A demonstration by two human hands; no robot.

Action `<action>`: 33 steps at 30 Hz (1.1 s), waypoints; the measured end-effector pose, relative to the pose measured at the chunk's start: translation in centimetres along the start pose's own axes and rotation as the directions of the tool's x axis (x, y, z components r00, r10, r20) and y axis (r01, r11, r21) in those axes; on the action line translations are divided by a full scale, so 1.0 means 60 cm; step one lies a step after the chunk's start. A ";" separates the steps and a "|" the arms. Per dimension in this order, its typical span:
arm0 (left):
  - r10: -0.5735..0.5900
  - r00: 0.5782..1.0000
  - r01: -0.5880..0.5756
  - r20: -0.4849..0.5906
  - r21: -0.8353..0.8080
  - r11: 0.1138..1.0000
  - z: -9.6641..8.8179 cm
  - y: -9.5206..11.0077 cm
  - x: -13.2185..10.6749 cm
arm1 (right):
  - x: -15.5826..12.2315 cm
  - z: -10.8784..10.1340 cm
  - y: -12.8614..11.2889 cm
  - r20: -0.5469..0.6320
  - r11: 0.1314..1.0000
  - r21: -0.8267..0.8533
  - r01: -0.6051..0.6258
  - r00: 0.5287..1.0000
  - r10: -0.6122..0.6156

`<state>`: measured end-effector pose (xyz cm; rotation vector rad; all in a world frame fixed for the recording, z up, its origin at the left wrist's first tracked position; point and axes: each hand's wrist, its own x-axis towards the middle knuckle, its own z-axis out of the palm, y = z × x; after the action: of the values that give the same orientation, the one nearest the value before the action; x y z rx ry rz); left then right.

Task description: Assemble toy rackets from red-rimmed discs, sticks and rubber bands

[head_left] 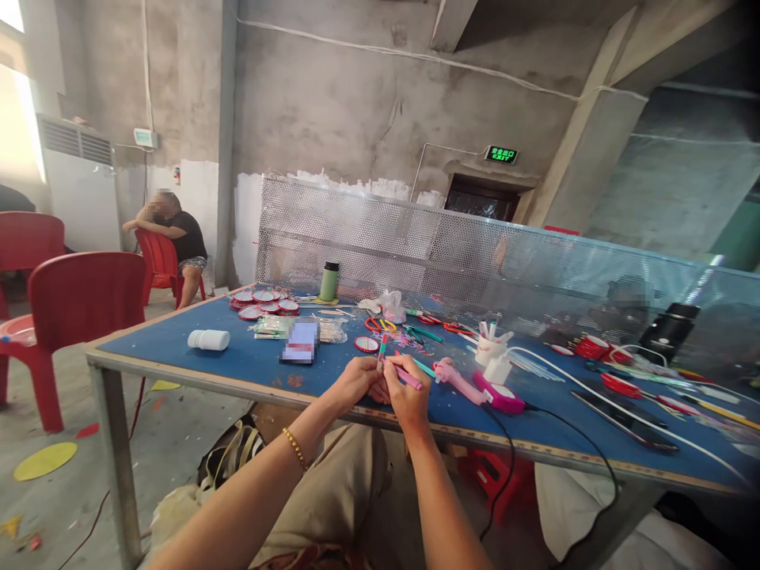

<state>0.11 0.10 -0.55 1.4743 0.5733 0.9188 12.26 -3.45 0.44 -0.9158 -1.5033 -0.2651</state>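
Observation:
Close together at the table's front edge, my left hand (363,381) and my right hand (408,400) are both closed. Upright from my left hand's fingertips stands a thin stick (383,345) with red and teal bands. A pink pen-like tool (408,375) is gripped in my right hand, its tip end close to the stick; whether they touch I cannot tell. Just beyond my hands lies a small round red-rimmed disc (366,344). To the right rest a pink glue gun (458,380) and a magenta device (499,393) with a black cable.
A phone (301,342), a white bottle (208,340) and a green cup (329,281) are on the blue table (160,345). Several red-rimmed discs (265,297) lie at the back left. Scissors (380,324) and pliers lie behind my hands. A seated person (188,235) leans on a chair.

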 end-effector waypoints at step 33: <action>0.005 1.000 -0.005 -0.004 -0.007 1.000 0.001 -0.001 0.001 | -0.001 -0.001 0.002 -0.030 1.000 -0.005 -0.019 0.999 0.019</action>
<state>0.19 0.12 -0.61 1.4686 0.5686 0.9271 12.36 -3.42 0.38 -0.9260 -1.4660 -0.2684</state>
